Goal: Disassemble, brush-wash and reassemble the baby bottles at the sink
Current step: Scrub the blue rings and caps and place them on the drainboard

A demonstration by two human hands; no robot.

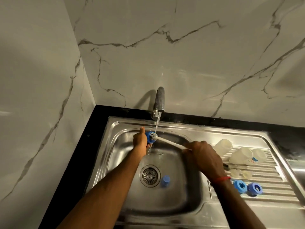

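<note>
Over the steel sink [189, 192], my left hand [140, 141] grips a blue bottle cap [149, 136] under the running water from the tap [159, 103]. My right hand [203, 156] holds the white handle of a bottle brush [170, 142], whose grey bristle head is pushed into the cap's opening. Another blue cap [165, 180] lies in the basin beside the drain [149, 176]. Three clear bottle bodies [240, 154] lie on the drainboard [272, 195], with clear teats [241, 173] and two blue collar rings [247, 187] in front of them.
A black countertop edge [99, 113] frames the sink on the left and behind. Marble-patterned walls [181, 55] stand close behind and to the left. A small dark object [226, 166] peeks out on the drainboard behind my right hand.
</note>
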